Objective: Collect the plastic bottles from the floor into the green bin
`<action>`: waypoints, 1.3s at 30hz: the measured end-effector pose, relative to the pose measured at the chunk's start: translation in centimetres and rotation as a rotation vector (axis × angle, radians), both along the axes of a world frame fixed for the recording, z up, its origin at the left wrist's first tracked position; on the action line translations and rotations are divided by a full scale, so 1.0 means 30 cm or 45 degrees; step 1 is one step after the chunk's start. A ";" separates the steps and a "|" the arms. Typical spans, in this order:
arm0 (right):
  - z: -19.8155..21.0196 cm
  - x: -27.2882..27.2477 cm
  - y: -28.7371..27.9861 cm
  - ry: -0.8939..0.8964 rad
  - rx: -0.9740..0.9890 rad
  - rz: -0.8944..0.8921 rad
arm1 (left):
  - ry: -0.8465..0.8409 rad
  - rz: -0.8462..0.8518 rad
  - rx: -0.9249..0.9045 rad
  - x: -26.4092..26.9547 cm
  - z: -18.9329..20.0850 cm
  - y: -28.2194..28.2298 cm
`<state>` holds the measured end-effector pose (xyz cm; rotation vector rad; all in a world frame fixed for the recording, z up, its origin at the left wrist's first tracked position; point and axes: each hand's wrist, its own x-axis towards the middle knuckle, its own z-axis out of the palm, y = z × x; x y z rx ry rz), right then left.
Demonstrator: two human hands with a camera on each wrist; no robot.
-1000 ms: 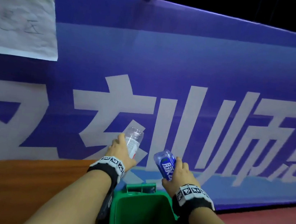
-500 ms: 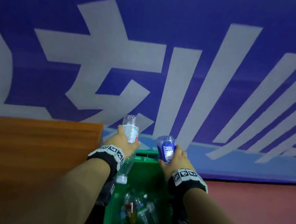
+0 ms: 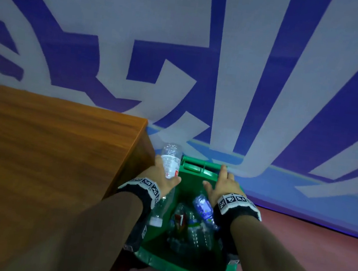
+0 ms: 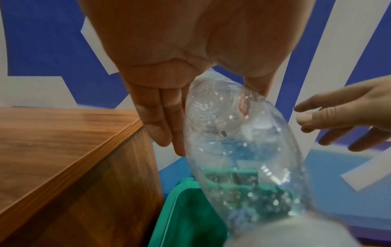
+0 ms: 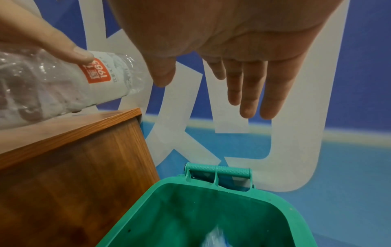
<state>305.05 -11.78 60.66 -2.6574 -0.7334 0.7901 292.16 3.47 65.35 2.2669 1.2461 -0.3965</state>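
The green bin (image 3: pixel 178 270) stands open below both hands, with several bottles (image 3: pixel 194 235) lying in it. My left hand (image 3: pixel 168 168) pinches a clear bottle (image 3: pixel 170 157) between thumb and fingers, cap end pointing down over the bin's left rim. The left wrist view shows that clear bottle (image 4: pixel 232 142) tilted above the bin (image 4: pixel 182 208). My right hand (image 3: pixel 221 184) hovers open and empty above the bin's handle. A blue-labelled bottle (image 3: pixel 203 209) is free beneath it, inside the bin's mouth. In the right wrist view the fingers (image 5: pixel 243 83) are straight over the bin (image 5: pixel 281 208).
A wooden cabinet (image 3: pixel 46 152) stands close against the bin's left side. A blue banner wall (image 3: pixel 249 76) with large white characters runs right behind the bin. Red floor (image 3: pixel 305 254) lies to the right.
My right hand has opened and let go of the blue-labelled bottle, which has dropped into the bin. Both hands have come lower over the bin. The left hand still holds the clear bottle.
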 end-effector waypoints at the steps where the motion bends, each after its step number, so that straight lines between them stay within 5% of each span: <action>1: 0.000 0.010 -0.001 0.003 -0.004 0.009 | -0.001 0.012 -0.009 0.004 0.000 -0.006; 10: 0.105 -0.053 -0.006 -0.130 0.031 0.130 | -0.176 0.105 0.028 -0.099 0.089 -0.071; 16: 0.327 -0.371 0.139 -0.332 0.161 0.425 | -0.298 0.384 0.216 -0.516 0.270 -0.019; 21: 0.502 -0.943 0.279 -0.461 0.297 0.843 | -0.317 0.794 0.346 -1.155 0.381 -0.031; 26: 0.621 -1.714 0.350 -0.481 0.470 1.393 | -0.294 1.241 0.480 -1.936 0.461 -0.221; 33: 0.661 -2.711 0.124 -0.481 0.712 2.193 | -0.176 2.050 0.640 -2.851 0.440 -0.811; 39: 0.595 -3.287 -0.108 -0.468 0.786 2.664 | -0.075 2.607 0.577 -3.254 0.340 -1.325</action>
